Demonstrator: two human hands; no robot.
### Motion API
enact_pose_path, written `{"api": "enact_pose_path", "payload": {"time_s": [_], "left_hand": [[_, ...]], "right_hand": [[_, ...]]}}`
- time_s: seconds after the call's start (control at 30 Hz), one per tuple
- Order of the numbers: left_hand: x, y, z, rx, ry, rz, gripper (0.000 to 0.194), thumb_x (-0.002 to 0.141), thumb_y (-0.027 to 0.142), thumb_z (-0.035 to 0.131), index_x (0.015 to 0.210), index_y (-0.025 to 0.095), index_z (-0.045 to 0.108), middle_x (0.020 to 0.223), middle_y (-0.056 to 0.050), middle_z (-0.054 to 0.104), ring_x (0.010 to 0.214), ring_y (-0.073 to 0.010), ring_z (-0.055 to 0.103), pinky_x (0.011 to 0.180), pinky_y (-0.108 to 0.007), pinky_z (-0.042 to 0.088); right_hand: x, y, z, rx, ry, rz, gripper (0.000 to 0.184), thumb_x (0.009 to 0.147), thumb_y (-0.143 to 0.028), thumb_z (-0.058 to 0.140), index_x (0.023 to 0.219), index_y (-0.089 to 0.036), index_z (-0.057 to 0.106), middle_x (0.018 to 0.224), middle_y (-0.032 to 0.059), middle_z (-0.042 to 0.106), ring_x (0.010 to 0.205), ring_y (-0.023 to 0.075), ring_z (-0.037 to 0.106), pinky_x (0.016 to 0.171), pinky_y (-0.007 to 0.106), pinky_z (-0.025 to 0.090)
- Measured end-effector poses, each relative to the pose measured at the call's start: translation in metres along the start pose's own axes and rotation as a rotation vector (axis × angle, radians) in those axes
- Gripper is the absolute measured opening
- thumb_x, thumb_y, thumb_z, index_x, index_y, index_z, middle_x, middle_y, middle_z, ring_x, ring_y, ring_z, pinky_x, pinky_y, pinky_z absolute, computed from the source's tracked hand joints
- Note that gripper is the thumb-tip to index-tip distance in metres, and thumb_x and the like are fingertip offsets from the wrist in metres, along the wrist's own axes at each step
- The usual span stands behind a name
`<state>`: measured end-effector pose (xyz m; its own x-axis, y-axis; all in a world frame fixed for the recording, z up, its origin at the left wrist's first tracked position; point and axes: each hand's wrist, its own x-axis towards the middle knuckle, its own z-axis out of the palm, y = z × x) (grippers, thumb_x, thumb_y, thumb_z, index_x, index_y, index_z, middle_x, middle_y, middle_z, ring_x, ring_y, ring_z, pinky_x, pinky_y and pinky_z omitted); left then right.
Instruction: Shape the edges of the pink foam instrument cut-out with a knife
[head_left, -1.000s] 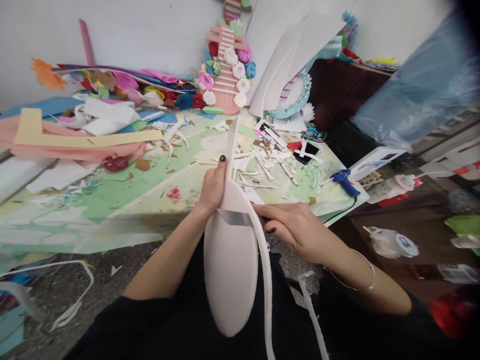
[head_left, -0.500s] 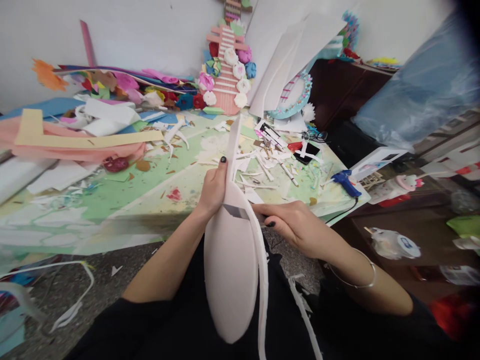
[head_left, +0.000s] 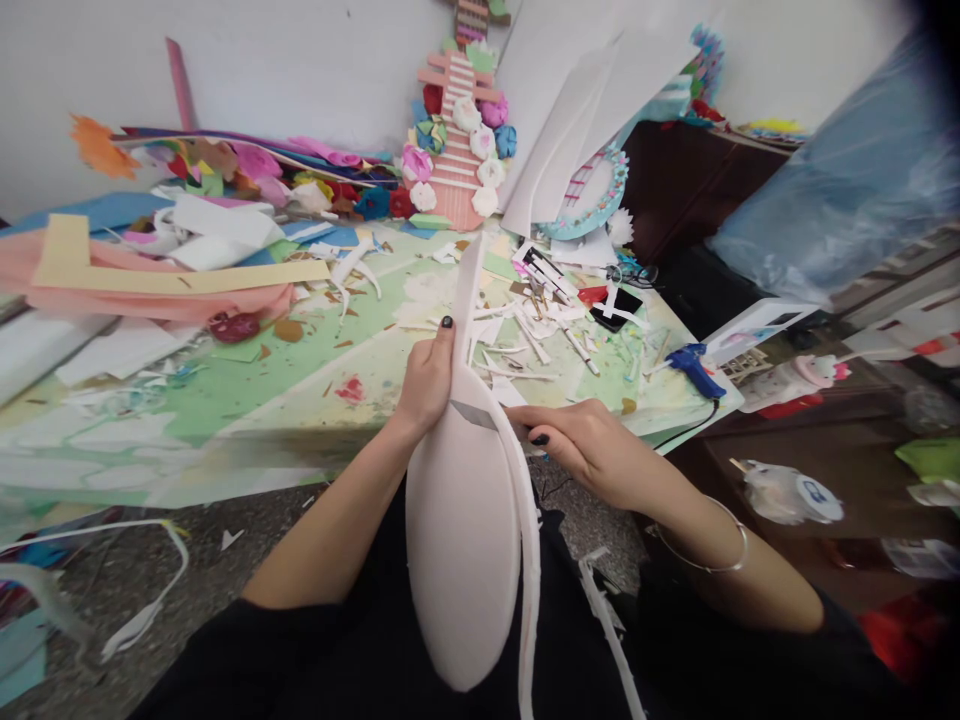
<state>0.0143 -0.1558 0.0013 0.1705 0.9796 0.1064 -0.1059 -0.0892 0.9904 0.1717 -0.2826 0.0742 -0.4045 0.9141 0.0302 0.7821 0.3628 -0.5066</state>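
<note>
A white foam board piece [head_left: 463,560], oval with a narrow neck at the top, stands upright before my lap. My left hand [head_left: 427,385] grips it at the neck, thumb on the near face. Against the board's upper part lies the grey blade of a utility knife [head_left: 474,414]. My right hand [head_left: 592,450] is closed around the knife's handle, mostly hidden by the fingers. Along the board's right edge, a thin foam strip [head_left: 531,580] is partly separated and curves downward, joined near the neck. Another white strip [head_left: 611,640] hangs at my right side.
White offcuts [head_left: 517,340] and pens litter the green-patterned table [head_left: 300,390]. A blue glue gun [head_left: 696,370] lies at its right edge. Behind stands a pink guitar-shaped craft [head_left: 454,150] with paper flowers; coloured foam sheets and paper [head_left: 225,235] pile up at left.
The knife blade has shifted slightly up along the board and shows less of its face. My right hand has moved a little with it. My left hand keeps its grip.
</note>
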Motion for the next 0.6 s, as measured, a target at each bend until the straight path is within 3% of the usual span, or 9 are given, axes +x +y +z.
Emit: {"api": "enact_pose_path", "payload": {"time_s": [0.47, 0.6], "left_hand": [[0.0026, 0.0017, -0.0014, 0.174, 0.024, 0.028, 0.059, 0.086, 0.065, 0.038, 0.048, 0.02, 0.039, 0.042, 0.003, 0.035, 0.041, -0.0095, 0.033, 0.043, -0.026, 0.025], [0.0032, -0.0002, 0.001, 0.192, 0.022, 0.021, 0.059, 0.086, 0.065, 0.039, 0.048, 0.02, 0.041, 0.043, 0.002, 0.038, 0.044, -0.0103, 0.035, 0.045, -0.026, 0.027]], "right_hand": [[0.0016, 0.003, 0.0063, 0.036, 0.105, -0.145, 0.043, 0.101, -0.041, 0.028, 0.125, -0.018, 0.056, 0.082, 0.0021, 0.066, 0.066, 0.0111, 0.055, 0.065, 0.023, 0.037], [0.0029, 0.0042, 0.0066, 0.019, 0.108, -0.16, 0.045, 0.101, -0.043, 0.027, 0.111, -0.016, 0.061, 0.072, 0.001, 0.06, 0.059, 0.0105, 0.048, 0.06, 0.023, 0.033]]}}
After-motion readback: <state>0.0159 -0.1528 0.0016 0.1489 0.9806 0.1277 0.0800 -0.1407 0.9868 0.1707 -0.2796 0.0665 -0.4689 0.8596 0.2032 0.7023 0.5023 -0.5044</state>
